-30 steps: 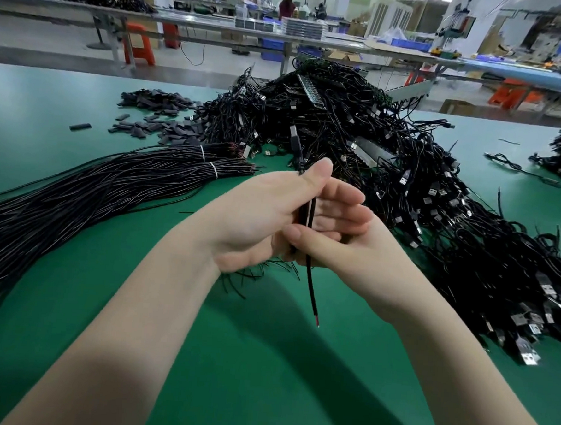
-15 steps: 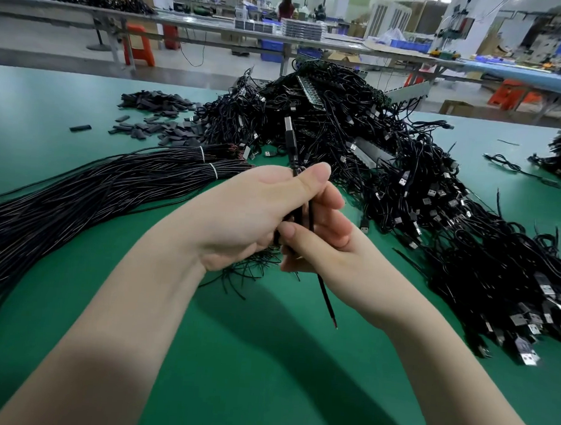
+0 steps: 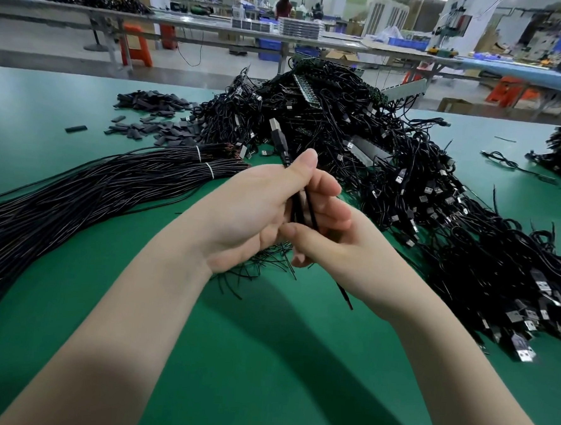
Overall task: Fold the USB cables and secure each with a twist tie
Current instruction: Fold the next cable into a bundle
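1. Centrally, above the green table (image 3: 263,359), the left hand (image 3: 249,217) curls round a folded black USB cable (image 3: 300,210), thumb pressed along its top.
2. Facing it, the right hand (image 3: 345,252) grips the same cable from the other side, fingers wrapped behind the strands, thumb across the front; the two hands touch.
3. One USB plug (image 3: 275,128) sticks up past the left thumb, and one loose cable end (image 3: 346,297) hangs below the right hand, clear of the table.
4. Beneath the hands lies a small scatter of thin black twist ties (image 3: 256,270); too tangled to count.
5. Toward the near edge, bare green surface spreads under both forearms.
6. Left, a long bundle of black wires (image 3: 76,200) carries two white bands.
7. Ahead and right, a large heap of cables (image 3: 405,193) crowds close to the right hand.
8. Far left, a pile of small dark pieces (image 3: 154,112) lies well apart.
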`<action>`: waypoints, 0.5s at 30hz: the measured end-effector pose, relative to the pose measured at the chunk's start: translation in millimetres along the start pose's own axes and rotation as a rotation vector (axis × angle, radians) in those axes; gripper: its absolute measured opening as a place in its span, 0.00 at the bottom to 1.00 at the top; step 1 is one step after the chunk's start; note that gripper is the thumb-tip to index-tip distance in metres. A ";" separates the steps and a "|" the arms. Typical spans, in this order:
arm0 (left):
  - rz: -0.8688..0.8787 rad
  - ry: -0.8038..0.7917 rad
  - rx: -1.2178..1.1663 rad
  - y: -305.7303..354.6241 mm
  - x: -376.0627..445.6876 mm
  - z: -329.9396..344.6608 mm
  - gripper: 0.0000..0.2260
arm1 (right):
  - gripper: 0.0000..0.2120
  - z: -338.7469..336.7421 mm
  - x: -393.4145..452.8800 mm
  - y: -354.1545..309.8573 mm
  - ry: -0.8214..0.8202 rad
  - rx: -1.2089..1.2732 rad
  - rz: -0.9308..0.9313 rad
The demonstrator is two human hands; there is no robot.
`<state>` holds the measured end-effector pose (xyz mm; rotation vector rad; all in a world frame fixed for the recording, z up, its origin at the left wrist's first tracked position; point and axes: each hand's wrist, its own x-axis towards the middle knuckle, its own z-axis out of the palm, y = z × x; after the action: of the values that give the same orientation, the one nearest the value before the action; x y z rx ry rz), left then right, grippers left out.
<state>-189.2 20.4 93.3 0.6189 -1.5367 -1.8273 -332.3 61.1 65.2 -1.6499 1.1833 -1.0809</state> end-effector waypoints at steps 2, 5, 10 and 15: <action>-0.012 0.029 0.022 1.3 -0.6 0.2 0.18 | 0.08 -1.3 -0.9 -0.5 0.009 -0.024 0.009; -0.026 0.098 0.129 2.5 -0.3 -2.0 0.23 | 0.09 -1.7 0.2 1.4 0.048 -0.077 0.005; -0.048 0.203 0.275 3.7 1.3 -1.5 0.25 | 0.07 2.4 0.2 0.5 0.047 -0.179 -0.059; -0.068 0.291 0.484 3.0 1.1 -1.9 0.26 | 0.16 4.6 0.4 2.3 0.069 -0.274 -0.037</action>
<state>-188.0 18.1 95.9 1.1200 -1.7739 -1.3329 -328.4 60.8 61.7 -1.8612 1.4009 -1.0416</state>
